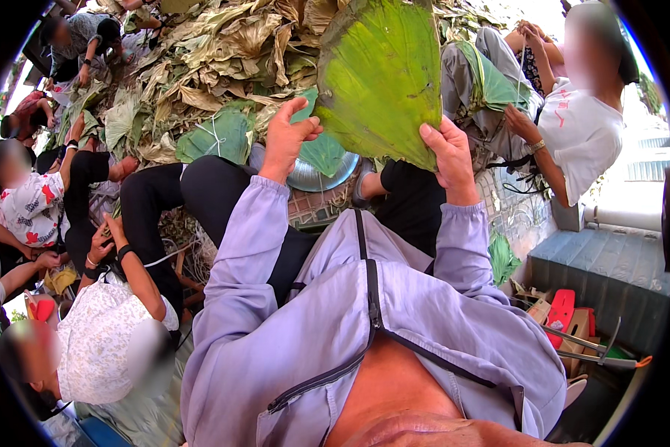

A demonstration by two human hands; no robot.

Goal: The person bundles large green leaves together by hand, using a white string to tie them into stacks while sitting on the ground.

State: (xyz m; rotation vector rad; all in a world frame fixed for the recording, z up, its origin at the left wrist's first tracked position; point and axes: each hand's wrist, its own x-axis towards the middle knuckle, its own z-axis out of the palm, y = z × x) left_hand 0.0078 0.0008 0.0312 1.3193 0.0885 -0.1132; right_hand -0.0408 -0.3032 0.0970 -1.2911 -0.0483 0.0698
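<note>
Red carton sits lower right by the grey step; tied green leaf bundle lies left of your left hand, in front of the dry leaf pile. You hold a big green leaf up in front of you w/ both hands. Right hand has its fingers clamped on the leaf's lower right edge. Left hand is at the lower left edge, fingers curled, thumb out; can't tell if it actually grips. Metal bowl sits just below, between your hands.
</note>
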